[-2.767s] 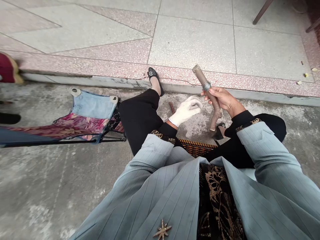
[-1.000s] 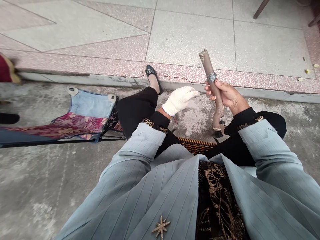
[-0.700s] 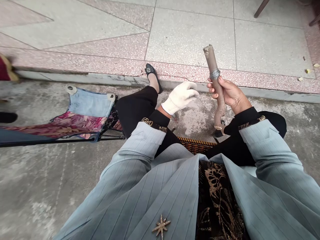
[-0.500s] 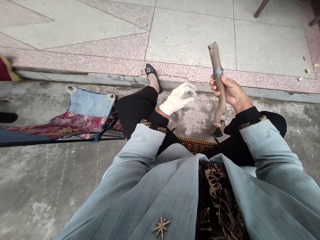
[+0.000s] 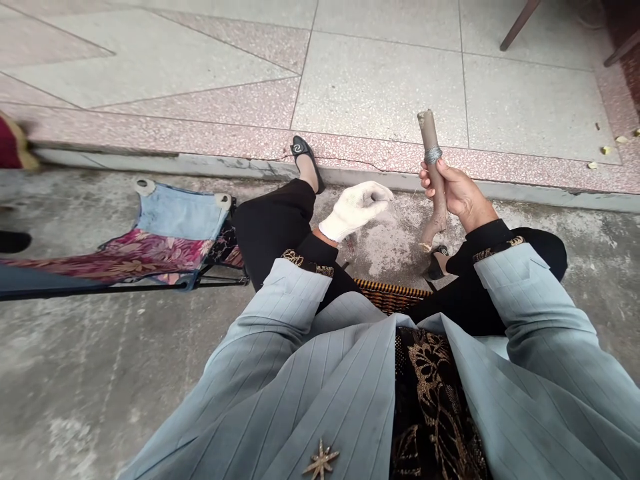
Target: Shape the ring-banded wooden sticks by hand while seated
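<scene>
My right hand (image 5: 464,195) is wrapped round a crooked piece of branch (image 5: 439,200), held nearly upright with its cut end up. Just above my thumb, several turns of thin silvery wire (image 5: 433,155) circle the branch. To the left of it, apart from the wood, my left hand (image 5: 356,208) wears a white knitted glove. Its thumb and forefinger curl together in a pinch. A very fine strand shows faintly between the hands and seems to run to the gloved fingertips; most of it is too thin to make out.
A folding chair with denim and floral fabric (image 5: 183,213) stands at left. A woven basket edge (image 5: 390,293) shows between my legs. Ahead, a low step (image 5: 225,163) leads up to a tiled floor with a furniture leg (image 5: 520,25). A dark red object (image 5: 11,143) is at far left.
The branch has swung from leaning left to nearly upright, and my right hand has shifted right with it. My gloved left hand has drawn left, widening the gap; its fingers have curled into a pinch.
</scene>
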The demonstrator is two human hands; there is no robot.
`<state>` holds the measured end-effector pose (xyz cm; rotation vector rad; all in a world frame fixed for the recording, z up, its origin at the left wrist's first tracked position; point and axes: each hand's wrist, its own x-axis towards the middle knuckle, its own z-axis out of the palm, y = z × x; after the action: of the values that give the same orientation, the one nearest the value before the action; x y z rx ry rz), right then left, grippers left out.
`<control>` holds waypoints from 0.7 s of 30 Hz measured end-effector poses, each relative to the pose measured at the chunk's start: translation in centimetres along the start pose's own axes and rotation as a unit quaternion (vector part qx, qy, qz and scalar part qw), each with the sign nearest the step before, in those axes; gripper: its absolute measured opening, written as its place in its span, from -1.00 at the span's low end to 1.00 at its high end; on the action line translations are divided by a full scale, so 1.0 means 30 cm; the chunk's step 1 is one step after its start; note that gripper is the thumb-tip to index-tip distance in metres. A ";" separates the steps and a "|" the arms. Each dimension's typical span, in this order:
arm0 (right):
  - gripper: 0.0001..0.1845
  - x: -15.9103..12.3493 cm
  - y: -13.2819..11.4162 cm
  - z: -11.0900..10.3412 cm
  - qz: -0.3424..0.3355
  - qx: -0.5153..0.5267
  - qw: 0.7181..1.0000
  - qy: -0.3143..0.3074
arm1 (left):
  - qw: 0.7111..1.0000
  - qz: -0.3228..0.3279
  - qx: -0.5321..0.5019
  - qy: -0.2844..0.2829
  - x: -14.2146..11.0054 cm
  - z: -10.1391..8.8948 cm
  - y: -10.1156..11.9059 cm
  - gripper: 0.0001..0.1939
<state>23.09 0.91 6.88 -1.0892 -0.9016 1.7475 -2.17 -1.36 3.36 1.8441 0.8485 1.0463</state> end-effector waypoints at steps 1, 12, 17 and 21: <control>-0.61 0.000 0.001 0.001 0.001 0.002 1.000 0.002 | 1.000 -0.017 0.001 0.006 -0.001 0.003 0.002 -0.89; -0.64 0.019 0.021 -0.017 0.025 0.010 0.999 0.036 | 0.928 -0.179 -0.313 0.088 -0.014 0.098 -0.058 -0.82; -0.60 0.014 0.014 -0.016 -0.015 -0.017 0.999 0.047 | 0.860 -0.324 -0.362 0.157 -0.027 0.121 -0.133 -0.76; -0.57 0.010 0.001 -0.013 -0.026 -0.049 0.997 0.061 | 0.810 -0.414 -0.388 0.147 -0.038 0.119 -0.149 -0.72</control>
<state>23.37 1.21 6.64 -1.2118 -0.9397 1.5914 -0.12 -1.60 -2.11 0.5077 1.0448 0.8861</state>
